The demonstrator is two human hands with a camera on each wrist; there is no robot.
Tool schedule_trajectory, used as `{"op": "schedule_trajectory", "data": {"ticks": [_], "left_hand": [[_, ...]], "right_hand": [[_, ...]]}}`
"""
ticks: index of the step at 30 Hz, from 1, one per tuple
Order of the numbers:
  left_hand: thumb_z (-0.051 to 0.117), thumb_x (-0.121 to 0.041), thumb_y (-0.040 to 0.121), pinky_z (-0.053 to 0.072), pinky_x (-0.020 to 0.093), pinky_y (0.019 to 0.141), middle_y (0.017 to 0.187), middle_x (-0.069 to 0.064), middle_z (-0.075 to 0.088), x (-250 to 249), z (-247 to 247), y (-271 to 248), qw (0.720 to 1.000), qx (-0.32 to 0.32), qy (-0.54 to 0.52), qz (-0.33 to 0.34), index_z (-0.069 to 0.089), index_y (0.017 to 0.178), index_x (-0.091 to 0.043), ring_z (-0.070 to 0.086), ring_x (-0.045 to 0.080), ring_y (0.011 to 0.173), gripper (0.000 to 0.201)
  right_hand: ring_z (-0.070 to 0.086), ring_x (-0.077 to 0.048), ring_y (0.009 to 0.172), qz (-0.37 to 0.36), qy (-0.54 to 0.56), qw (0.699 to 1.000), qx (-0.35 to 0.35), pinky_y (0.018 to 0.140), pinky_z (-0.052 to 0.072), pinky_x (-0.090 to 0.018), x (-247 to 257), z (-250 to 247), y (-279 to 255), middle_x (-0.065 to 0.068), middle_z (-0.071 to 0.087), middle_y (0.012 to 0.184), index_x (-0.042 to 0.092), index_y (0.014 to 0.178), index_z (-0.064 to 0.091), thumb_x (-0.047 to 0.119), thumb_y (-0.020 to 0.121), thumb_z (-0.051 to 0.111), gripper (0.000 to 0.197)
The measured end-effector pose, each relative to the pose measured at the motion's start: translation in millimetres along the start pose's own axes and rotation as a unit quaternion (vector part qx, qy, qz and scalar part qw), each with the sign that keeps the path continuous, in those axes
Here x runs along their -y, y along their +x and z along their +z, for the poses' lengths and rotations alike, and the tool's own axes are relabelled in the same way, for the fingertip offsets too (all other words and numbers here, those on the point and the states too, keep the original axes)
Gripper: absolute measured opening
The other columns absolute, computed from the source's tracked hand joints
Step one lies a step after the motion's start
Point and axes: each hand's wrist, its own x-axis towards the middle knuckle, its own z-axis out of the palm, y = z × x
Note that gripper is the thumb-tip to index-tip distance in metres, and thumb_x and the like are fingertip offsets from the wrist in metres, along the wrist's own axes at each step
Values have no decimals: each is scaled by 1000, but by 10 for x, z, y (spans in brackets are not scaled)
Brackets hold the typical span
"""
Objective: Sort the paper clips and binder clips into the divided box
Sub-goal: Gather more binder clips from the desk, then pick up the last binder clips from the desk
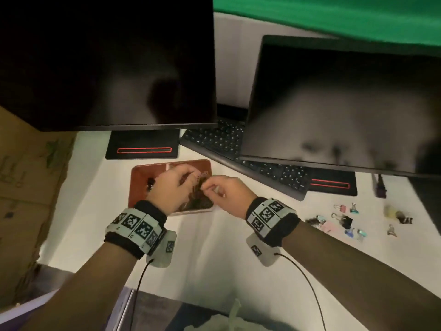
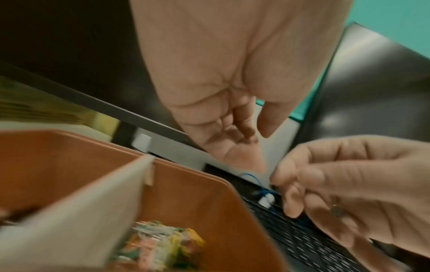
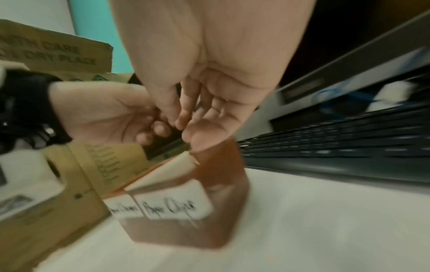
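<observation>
The brown divided box (image 1: 143, 185) stands on the white desk, below the left monitor. Both hands hover over its right part. My left hand (image 1: 193, 177) and right hand (image 1: 210, 187) meet fingertip to fingertip there. In the left wrist view the right hand (image 2: 281, 184) has thumb and curled fingers pinched on something small, too blurred to name. How the left hand's fingers (image 3: 151, 134) hold is unclear. A white divider (image 2: 93, 202) splits the box, and coloured paper clips (image 2: 158, 244) lie in one compartment. Handwritten labels (image 3: 172, 208) mark the box front. Loose binder clips (image 1: 343, 220) lie on the desk to the right.
Two dark monitors (image 1: 107, 68) (image 1: 346, 103) overhang the desk behind the box. A black keyboard (image 1: 250, 158) lies diagonally just behind and to the right of it. A cardboard carton (image 1: 28, 175) stands at the left. A small purple item (image 1: 380, 189) lies far right.
</observation>
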Motion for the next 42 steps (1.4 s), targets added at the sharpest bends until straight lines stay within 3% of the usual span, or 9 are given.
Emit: {"op": "schedule_trajectory", "data": {"ticks": [2, 5, 12, 15, 19, 23, 29, 37, 42], "left_hand": [[51, -21, 92, 44, 15, 63, 80, -12, 61, -321, 330, 30, 998, 46, -26, 45, 62, 94, -23, 57, -2, 72, 11], [57, -24, 88, 42, 13, 61, 79, -15, 54, -701, 925, 55, 991, 104, -27, 84, 62, 99, -25, 54, 1, 67, 12], [64, -24, 80, 40, 29, 100, 128, -3, 38, -1180, 2310, 86, 954, 256, 62, 140, 44, 129, -29, 45, 17, 115, 53], [62, -18, 81, 31, 39, 111, 147, -1, 23, -1277, 2696, 147, 935, 288, 144, 147, 30, 140, -31, 28, 22, 133, 68], [58, -10, 81, 35, 37, 108, 146, -4, 24, -1308, 2971, 264, 911, 307, 226, 155, 29, 141, -30, 28, 22, 131, 68], [60, -11, 82, 37, 33, 104, 127, -4, 39, -1275, 3018, 302, 929, 282, 188, 148, 48, 128, -25, 38, 17, 115, 50], [68, -12, 78, 42, 28, 95, 109, -2, 46, -1180, 2901, 260, 961, 226, 140, 81, 55, 110, -22, 48, 17, 100, 36], [71, -15, 73, 39, 21, 75, 97, -5, 45, -1022, 2739, 202, 964, 225, 138, 35, 54, 101, -22, 50, 15, 87, 33], [72, -15, 71, 45, 24, 77, 93, -6, 47, -881, 2639, 188, 967, 222, 122, 15, 55, 96, -23, 53, 14, 85, 31]], "right_hand": [[53, -13, 66, 35, -45, 997, -48, 69, 46, -25, -387, -206, -375, 6, 61, 94, 22, 103, 64, 22, 87, 59, 17], [47, -10, 76, 155, -109, 976, -104, 78, 49, -30, -969, -526, -982, 9, 52, 96, 28, 111, 59, 29, 82, 65, 29], [43, -26, 119, 354, -131, 912, -161, 100, 44, -41, -1882, -1087, -2043, -5, 40, 132, 32, 132, 37, 39, 70, 75, 73], [40, -27, 123, 358, -143, 913, -131, 102, 40, -43, -2113, -1207, -2169, -4, 38, 138, 34, 133, 35, 42, 68, 76, 77], [38, -26, 125, 342, -124, 927, -89, 103, 41, -45, -2240, -1199, -2121, -3, 33, 140, 32, 134, 35, 43, 66, 77, 80], [36, -29, 122, 291, -147, 942, -72, 103, 39, -42, -2206, -1079, -1991, -4, 30, 140, 30, 133, 39, 42, 68, 75, 75], [31, -32, 124, 256, -150, 953, -67, 106, 35, -38, -2163, -933, -1859, -8, 26, 144, 29, 126, 51, 33, 75, 73, 56], [45, -28, 103, 242, -111, 964, -24, 94, 45, -35, -2094, -895, -1732, -6, 39, 116, 20, 106, 60, 23, 76, 72, 32], [50, -28, 95, 244, -101, 964, 6, 85, 46, -34, -2075, -888, -1616, -3, 46, 98, 18, 100, 59, 22, 73, 74, 31]]}}
